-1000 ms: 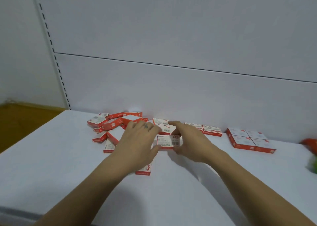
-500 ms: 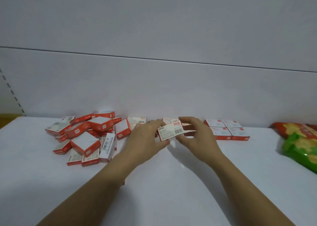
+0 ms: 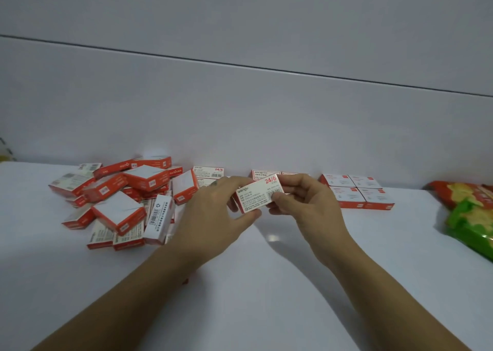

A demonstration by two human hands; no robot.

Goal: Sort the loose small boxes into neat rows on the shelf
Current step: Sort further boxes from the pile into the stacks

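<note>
Left hand [image 3: 213, 213] and right hand [image 3: 309, 204] had their grip clamped on one staple box [image 3: 260, 193], label up, probably orienting it for the tidy rows [image 3: 357, 192] right of center.

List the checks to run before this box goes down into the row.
1. Grip: left hand and right hand both pinch the held box by its ends: ok.
2. Label face up, 24/6 readable: ok.
3. Held box level: not ok, it is tilted, right end higher.
4. Free gap left of the four-box block: cannot tell, the hands hide it.
5. Loose pile sorted: not ok, jumbled.
6. Snack bags apart from the block: ok.
</note>
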